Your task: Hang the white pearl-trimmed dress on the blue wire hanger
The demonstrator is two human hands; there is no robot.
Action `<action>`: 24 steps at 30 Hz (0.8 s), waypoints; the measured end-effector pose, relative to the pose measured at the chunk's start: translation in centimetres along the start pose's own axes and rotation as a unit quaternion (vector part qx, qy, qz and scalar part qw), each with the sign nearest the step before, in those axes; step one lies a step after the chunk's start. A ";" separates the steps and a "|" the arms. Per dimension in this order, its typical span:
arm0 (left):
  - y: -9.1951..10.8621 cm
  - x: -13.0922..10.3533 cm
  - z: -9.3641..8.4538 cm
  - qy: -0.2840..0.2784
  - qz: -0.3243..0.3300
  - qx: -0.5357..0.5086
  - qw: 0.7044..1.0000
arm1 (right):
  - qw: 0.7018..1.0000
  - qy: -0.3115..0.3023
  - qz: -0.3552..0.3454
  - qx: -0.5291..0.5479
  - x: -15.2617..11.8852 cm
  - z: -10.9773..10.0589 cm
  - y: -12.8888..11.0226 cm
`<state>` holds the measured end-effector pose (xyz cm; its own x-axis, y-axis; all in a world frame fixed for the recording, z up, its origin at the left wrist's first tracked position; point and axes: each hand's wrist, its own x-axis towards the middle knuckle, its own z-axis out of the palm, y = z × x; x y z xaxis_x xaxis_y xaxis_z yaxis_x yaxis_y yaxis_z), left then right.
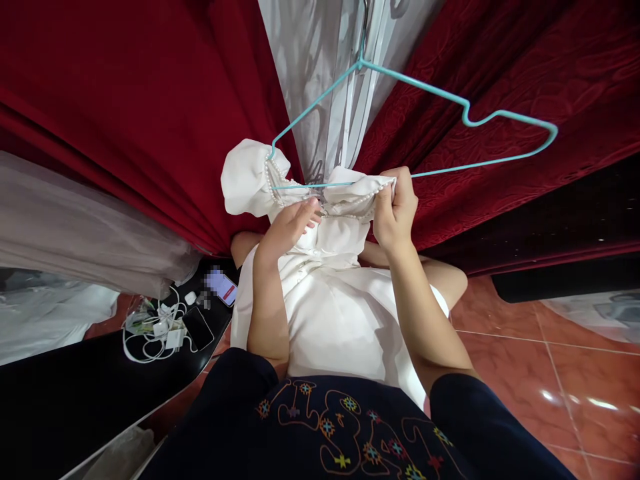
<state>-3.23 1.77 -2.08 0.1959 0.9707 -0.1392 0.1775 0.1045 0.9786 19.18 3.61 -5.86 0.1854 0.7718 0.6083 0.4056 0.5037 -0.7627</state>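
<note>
A white dress (325, 300) with puffed sleeves and a pearl-beaded neckline hangs in front of me, its skirt spread over my lap. My right hand (397, 210) is closed on the beaded edge of its right shoulder, drawing that side outward. The fingers of my left hand (293, 227) are stretched out against the middle of the bodice, beside the neckline. A teal wire hanger (415, 83) has its left end inside the left puffed sleeve (245, 177). Its right end sticks out bare above my right hand, and the lower bar passes behind that hand.
Red curtains (150, 100) flank a white metal frame and sheer cloth behind the hanger. On a black bench (75, 387) to the left lie a lit phone (223, 287), a dark phone (199, 329) and tangled white cables (145, 347). Red floor tiles (525, 333) show on the right.
</note>
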 end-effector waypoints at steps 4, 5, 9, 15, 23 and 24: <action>-1.0 1.9 1.7 0.066 0.077 -0.219 0.970 | 1.000 -0.007 -0.002 0.003 0.1 0.1 0.0; -0.8 2.1 2.3 0.065 0.115 -0.266 0.955 | 1.000 -0.013 -0.006 0.002 0.0 0.1 -0.1; 0.2 1.7 3.5 0.090 0.239 -0.347 0.902 | 0.999 0.013 -0.040 -0.009 -1.1 0.5 0.1; 0.6 1.0 2.3 0.142 0.281 -0.307 0.898 | 0.961 0.268 -0.034 -0.062 -0.5 -2.8 3.7; 0.4 1.8 2.0 0.136 0.298 -0.312 0.892 | 0.956 0.259 -0.085 -0.104 6.2 -10.6 2.2; 0.4 1.7 2.0 0.139 0.299 -0.310 0.892 | 0.959 0.246 -0.091 -0.106 6.7 -10.4 1.0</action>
<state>-0.88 3.08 -2.20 -0.1856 0.9001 0.3941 -0.4618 -0.4339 0.7736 30.18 5.27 -0.29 0.4731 0.3759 0.7968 0.6339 0.4828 -0.6042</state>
